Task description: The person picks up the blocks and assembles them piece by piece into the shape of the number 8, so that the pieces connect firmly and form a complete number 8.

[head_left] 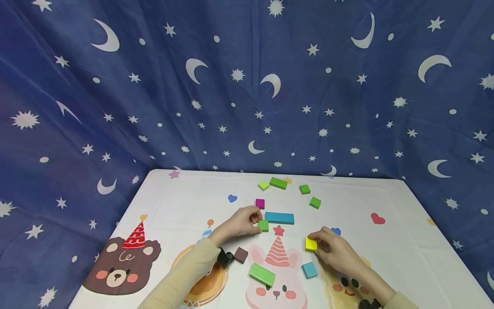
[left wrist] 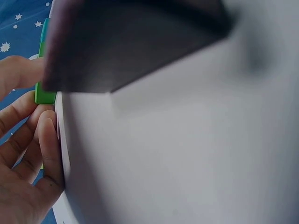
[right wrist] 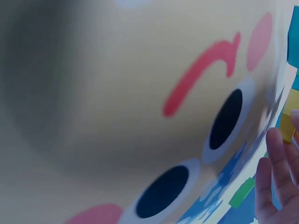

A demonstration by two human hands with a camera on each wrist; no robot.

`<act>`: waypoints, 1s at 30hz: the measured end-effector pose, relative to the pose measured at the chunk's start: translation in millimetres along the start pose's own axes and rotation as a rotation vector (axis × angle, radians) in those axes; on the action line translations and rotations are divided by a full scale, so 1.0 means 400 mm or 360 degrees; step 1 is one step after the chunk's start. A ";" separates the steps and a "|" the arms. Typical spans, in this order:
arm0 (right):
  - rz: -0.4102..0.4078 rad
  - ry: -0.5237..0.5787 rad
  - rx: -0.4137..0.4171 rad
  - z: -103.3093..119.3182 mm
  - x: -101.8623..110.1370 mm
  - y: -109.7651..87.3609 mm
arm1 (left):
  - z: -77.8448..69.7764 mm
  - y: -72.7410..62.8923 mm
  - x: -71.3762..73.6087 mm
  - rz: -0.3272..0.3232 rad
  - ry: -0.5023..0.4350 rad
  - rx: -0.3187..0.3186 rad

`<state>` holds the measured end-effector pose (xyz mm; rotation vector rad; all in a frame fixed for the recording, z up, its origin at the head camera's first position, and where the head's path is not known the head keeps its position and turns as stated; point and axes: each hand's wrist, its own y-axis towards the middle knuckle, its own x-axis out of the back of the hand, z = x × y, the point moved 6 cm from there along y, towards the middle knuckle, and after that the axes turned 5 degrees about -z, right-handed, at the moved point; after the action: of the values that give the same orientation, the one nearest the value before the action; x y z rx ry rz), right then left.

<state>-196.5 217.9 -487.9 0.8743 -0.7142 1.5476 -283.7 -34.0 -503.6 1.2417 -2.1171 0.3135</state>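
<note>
My left hand (head_left: 242, 221) pinches a small green block (head_left: 263, 225) between thumb and fingers. That block lies just below a long blue block (head_left: 279, 218), with a magenta block (head_left: 260, 204) a little above my fingers. In the left wrist view the green block (left wrist: 45, 97) shows at the fingertips of the hand (left wrist: 28, 158). To the right, my right hand (head_left: 335, 249) holds a yellow block (head_left: 310, 244) by its sides on the tablecloth. The right wrist view catches part of this yellow block (right wrist: 289, 119) at its edge, beside the fingers.
Below the hands lie a brown block (head_left: 241, 255), a long green block (head_left: 262, 275) and a blue block (head_left: 309, 270). Farther back are a light green block (head_left: 264, 185), a longer green block (head_left: 278, 183) and two small green blocks (head_left: 305, 189). A starry curtain (head_left: 247, 86) hangs behind.
</note>
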 end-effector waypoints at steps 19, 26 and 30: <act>-0.0030 0.0031 0.0121 0.020 -0.011 0.056 | -0.009 -0.004 0.005 0.0006 -0.0002 0.0008; -0.0051 0.0054 0.0224 0.032 -0.012 0.073 | -0.011 -0.005 0.005 0.0001 -0.0003 -0.0003; -0.0066 0.0063 0.0253 0.037 -0.015 0.084 | -0.011 -0.004 0.005 -0.0004 0.0005 -0.0005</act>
<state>-227.2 197.6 -484.1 0.9669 -0.5468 1.5962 -281.2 -34.1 -499.2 1.2412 -2.1126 0.3106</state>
